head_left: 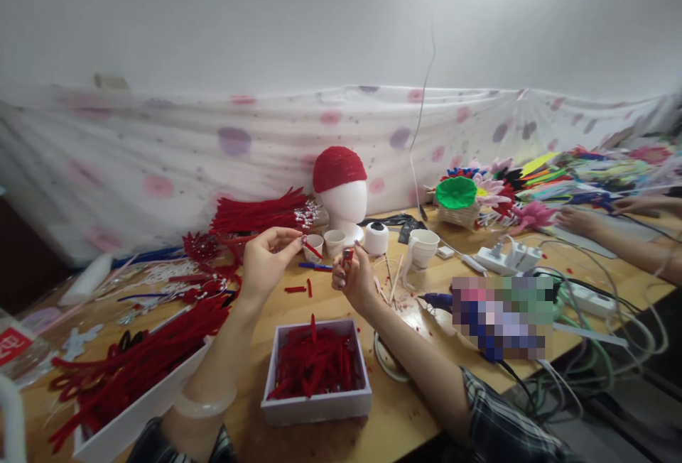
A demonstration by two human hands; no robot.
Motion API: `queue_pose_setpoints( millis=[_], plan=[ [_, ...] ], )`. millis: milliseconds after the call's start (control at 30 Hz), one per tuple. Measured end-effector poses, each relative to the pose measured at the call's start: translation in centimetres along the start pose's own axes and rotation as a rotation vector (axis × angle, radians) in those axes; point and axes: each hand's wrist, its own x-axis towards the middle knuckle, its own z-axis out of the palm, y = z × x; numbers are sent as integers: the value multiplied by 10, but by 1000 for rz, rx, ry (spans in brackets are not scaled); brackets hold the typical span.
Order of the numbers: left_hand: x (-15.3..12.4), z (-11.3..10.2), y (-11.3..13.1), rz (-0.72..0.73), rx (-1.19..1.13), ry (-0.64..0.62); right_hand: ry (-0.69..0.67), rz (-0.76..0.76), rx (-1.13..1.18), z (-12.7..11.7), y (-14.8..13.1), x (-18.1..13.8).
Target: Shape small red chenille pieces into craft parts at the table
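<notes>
Between thumb and fingertips, my left hand (266, 264) pinches a short piece of red pipe cleaner (313, 249) that points toward my right hand. My right hand (358, 282) is closed around a small lighter (347, 255), metal top up, just to the right of that piece. I cannot make out a flame. Below both hands stands a white box (316, 415) holding many cut red pipe cleaner pieces (298, 371). A few loose red pieces (296, 289) lie on the wooden table (394, 420) beyond it.
Behind my hands are a white foam head (347, 206) with a red cap (339, 168), paper cups (334, 241) and a mug (424, 247). Red stems (261, 213) lie left. At right are a power strip (498, 258), a glue gun (479, 314), cables and another person's hands (580, 223).
</notes>
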Motion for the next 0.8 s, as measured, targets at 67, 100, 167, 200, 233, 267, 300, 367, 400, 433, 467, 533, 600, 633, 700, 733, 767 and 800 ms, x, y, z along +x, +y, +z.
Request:
queue_pose_setpoints(
  millis=[67, 100, 167, 200, 233, 267, 300, 367, 400, 433, 467, 533, 600, 633, 700, 733, 767, 800],
  plan=[
    [1, -1, 0, -7, -7, -1, 21, -64, 9, -1, 0, 1],
    [1, -2, 1, -10, -7, -4, 32, -102, 1, -1, 0, 1],
    [1, -2, 1, -15, -3, -12, 44, -162, -32, -2, 0, 1],
    [1, -2, 1, -18, -2, -18, 38, -172, -49, -2, 0, 2],
    [1, -2, 1, -22, -2, -26, 24, -169, -64, -3, 1, 2],
    [2, -2, 0, -24, -3, -32, 6, -160, -69, -3, 1, 2],
    [2, -1, -1, -25, -2, -39, -15, -145, -70, -3, 1, 3],
    [2, -1, -3, -19, 4, -43, -65, -87, -88, -4, 2, 4],
    [2, -1, -4, -12, 10, -37, -86, -51, -112, -5, 3, 5],
    [2, 0, -4, -3, 15, -28, -102, -16, -148, -5, 4, 5],
    [2, 0, -4, 7, 20, -19, -112, 8, -194, -5, 5, 5],
    [0, 2, -3, 26, 34, -5, -116, 19, -270, -5, 7, 3],
    [-2, 5, 0, 43, 55, -4, -100, 4, -299, -5, 7, 1],
    [-3, 6, 2, 51, 64, -7, -93, 10, -306, -4, 7, 0],
    [-6, 9, 6, 67, 73, -20, -79, 47, -323, -3, 6, -1],
    [-8, 11, 8, 74, 73, -28, -76, 67, -335, -2, 5, -1],
    [-9, 12, 10, 78, 73, -37, -73, 86, -343, -2, 5, -1],
    [-10, 13, 11, 80, 71, -46, -69, 97, -341, -2, 5, -1]
  ],
)
